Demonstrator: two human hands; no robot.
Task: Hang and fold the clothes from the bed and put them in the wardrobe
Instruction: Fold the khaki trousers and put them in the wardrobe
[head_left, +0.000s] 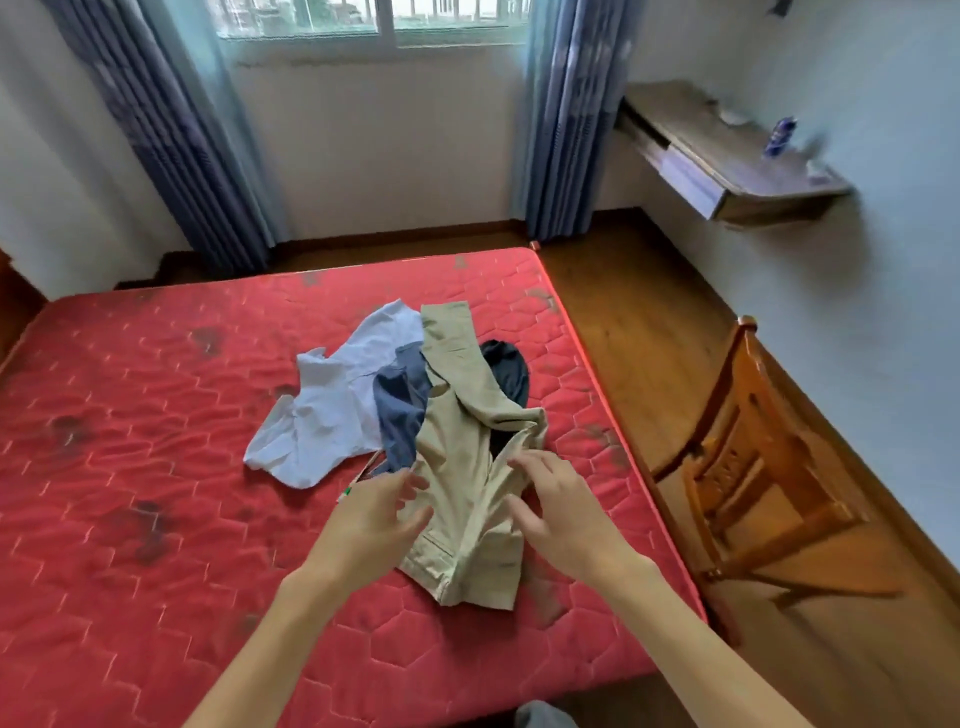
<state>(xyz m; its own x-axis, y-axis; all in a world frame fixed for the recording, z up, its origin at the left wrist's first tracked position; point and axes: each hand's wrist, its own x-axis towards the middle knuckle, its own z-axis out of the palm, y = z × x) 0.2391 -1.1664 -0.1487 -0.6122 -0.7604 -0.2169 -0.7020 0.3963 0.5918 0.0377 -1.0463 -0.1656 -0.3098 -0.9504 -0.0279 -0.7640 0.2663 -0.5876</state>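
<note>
A pile of clothes lies on the red mattress (156, 493). On top are khaki trousers (462, 452), stretched from the far side toward me. Under them lie a white shirt (322, 410), a blue garment (400, 410) and a black garment (506, 371). My left hand (374, 512) hovers at the left edge of the trousers, fingers loosely spread. My right hand (556, 506) reaches over the waistband area, fingertips at the fabric, fingers relaxed. Neither hand plainly grips the cloth. Something thin with a green tip (347, 491) pokes out beside my left hand.
A wooden chair (753, 467) stands on the wood floor right of the bed. A wall-mounted shelf with a drawer (727, 156) carries a blue can (777, 136). Blue curtains (171, 135) frame the window behind the bed. No wardrobe is in view.
</note>
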